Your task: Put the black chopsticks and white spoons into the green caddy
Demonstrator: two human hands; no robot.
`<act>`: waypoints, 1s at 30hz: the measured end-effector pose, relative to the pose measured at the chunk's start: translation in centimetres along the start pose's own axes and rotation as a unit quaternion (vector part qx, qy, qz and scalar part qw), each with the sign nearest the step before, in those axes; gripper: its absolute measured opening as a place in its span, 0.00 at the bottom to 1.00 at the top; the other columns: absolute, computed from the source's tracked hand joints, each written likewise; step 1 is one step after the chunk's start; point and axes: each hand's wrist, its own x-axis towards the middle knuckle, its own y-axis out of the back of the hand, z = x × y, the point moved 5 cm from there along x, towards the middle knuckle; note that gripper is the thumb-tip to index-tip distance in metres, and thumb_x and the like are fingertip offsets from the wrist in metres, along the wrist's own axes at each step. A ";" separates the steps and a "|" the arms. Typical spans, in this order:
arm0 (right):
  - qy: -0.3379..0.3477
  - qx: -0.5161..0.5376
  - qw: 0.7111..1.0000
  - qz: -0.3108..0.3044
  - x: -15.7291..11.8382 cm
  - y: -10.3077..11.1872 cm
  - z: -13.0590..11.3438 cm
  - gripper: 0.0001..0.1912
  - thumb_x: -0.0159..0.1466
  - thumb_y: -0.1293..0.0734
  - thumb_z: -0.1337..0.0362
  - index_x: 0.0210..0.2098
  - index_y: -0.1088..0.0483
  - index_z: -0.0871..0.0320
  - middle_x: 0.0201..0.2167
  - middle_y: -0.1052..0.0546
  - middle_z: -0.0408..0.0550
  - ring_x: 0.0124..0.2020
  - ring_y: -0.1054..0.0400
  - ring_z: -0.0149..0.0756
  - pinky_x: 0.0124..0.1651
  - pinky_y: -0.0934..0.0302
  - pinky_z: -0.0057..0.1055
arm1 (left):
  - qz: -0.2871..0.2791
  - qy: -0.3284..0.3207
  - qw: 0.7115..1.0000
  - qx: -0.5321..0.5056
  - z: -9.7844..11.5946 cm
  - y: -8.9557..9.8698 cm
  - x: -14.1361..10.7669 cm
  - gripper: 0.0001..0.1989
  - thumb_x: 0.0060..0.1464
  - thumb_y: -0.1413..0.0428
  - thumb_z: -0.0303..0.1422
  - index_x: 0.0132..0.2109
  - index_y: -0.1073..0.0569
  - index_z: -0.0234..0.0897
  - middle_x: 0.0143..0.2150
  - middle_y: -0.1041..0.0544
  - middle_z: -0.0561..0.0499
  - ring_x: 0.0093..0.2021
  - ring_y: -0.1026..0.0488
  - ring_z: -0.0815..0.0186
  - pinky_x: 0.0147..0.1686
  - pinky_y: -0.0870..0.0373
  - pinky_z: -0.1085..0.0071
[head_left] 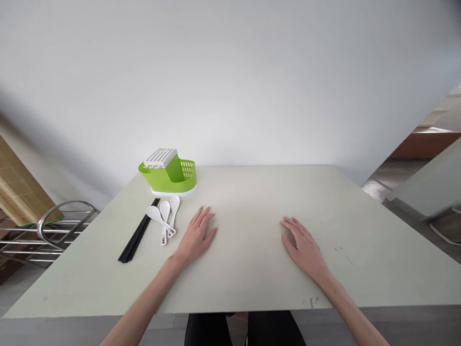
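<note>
My left hand (196,235) lies flat on the table with its fingers apart, holding nothing. Just to its left are three white spoons (164,209), bowls pointing away from me, their handles partly overlapping. Beyond them, a bundle of black chopsticks (137,235) rests at a slant. Behind the spoons stands a green utensil holder (162,181) with a white slotted top and a white base. My right hand (302,245) rests on the bare tabletop, fingers stretched out, with no object touching it.
The pale table (248,283) meets a white wall (252,86) at its far edge. A metal rack (46,230) stands past the table's left side. Small dark marks (312,302) show near the front edge. My legs (275,329) are under the table.
</note>
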 end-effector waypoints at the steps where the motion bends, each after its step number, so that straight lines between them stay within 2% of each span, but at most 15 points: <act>1: -0.001 -0.001 1.000 -0.004 0.0 0.0 0.0 0.26 0.75 0.46 0.49 0.66 0.33 0.50 0.71 0.33 0.48 0.74 0.46 0.51 0.72 0.43 0.57 | -0.006 0.001 1.000 0.001 0.0 -0.3 0.2 0.23 0.70 0.52 0.44 0.67 0.35 0.44 0.75 0.38 0.43 0.79 0.53 0.50 0.73 0.43 0.43; 7: -0.009 -0.004 1.000 -0.003 -0.1 0.1 0.0 0.26 0.75 0.45 0.50 0.66 0.34 0.50 0.71 0.33 0.47 0.75 0.46 0.50 0.72 0.43 0.56 | -0.022 0.015 1.000 0.015 -0.4 -0.7 0.0 0.24 0.71 0.54 0.45 0.68 0.35 0.44 0.74 0.36 0.43 0.77 0.46 0.52 0.74 0.42 0.47; 30: -0.009 -0.001 1.000 0.000 -0.2 0.1 0.1 0.25 0.75 0.45 0.50 0.66 0.33 0.50 0.71 0.33 0.47 0.74 0.45 0.51 0.72 0.43 0.58 | -0.014 0.013 0.999 0.043 -0.3 -1.1 -0.1 0.26 0.72 0.55 0.43 0.70 0.37 0.39 0.74 0.36 0.44 0.77 0.46 0.54 0.74 0.43 0.49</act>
